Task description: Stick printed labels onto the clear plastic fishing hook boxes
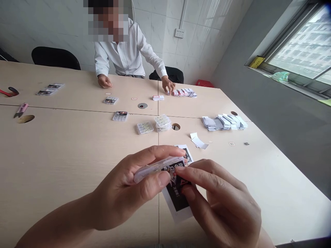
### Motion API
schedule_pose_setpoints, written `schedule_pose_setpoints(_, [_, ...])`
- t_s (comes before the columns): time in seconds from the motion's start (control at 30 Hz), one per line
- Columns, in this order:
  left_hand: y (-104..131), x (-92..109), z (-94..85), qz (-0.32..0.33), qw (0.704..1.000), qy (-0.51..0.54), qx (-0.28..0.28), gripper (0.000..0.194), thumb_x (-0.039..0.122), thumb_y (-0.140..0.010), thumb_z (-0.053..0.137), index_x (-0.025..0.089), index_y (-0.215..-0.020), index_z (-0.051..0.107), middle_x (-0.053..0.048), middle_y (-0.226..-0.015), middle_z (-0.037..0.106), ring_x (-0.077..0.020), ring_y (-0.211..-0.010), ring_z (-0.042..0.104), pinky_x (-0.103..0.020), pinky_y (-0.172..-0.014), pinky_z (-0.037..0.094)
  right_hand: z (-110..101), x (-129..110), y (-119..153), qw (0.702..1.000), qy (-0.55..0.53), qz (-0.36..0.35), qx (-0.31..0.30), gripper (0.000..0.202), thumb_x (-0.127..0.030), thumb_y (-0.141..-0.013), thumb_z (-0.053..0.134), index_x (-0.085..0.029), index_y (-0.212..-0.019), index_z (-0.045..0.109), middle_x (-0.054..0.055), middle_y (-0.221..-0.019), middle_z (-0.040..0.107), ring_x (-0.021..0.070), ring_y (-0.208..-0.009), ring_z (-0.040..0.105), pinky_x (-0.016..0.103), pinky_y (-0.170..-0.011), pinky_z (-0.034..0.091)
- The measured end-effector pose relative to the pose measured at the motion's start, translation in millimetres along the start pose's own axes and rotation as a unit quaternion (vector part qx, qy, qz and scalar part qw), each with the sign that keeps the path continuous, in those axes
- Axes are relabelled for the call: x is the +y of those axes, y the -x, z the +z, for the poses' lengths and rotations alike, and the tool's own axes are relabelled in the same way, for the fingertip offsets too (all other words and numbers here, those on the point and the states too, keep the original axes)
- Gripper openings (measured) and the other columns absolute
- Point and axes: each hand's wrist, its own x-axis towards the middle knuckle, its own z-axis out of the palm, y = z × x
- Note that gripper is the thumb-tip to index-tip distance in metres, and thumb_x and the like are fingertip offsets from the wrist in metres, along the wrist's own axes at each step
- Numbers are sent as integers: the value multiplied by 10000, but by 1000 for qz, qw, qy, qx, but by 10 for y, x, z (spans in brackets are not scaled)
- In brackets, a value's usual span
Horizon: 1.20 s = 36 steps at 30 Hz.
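While your left hand (121,196) grips the clear, flat plastic case (146,173) and your right hand (227,196) pinches the black-and-white printed card (177,198), press lightly to avoid creasing.

So the table (64,155) here's pale wood-look with seams running across, and lying on it are some clear plastic cases (145,127) mid-table, white folded papers (223,122) bunched to the right, curled white strips (199,141) nearby, plus a pinkish tool (22,108) way off left.
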Motion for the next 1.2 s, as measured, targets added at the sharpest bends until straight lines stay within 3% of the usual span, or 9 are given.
schedule_pose_setpoints(0.47, [21, -22, -19, -1, 999, -38, 11, 260, 384, -1004, 583, 531, -1203, 661, 90, -1098, 720, -91, -920, 641, -113, -810, 516, -5, 1, 2, 1000, 0, -1, 7, 403, 37, -915, 574, -37, -1312, 573, 71, -1112, 666, 123, -990, 619, 242, -894, 570])
schedule_pose_setpoints(1.2, [6, 18, 4, -1, 1000, -8, 10, 247, 343, -994, 595, 472, -1182, 691, 41, -1015, 714, -129, -875, 630, -182, -792, 519, -2, 10, -6, 1000, -20, 12, 7, 443, 47, -901, 581, -74, -1327, 588, 70, -1081, 673, 131, -976, 636, 242, -873, 576])
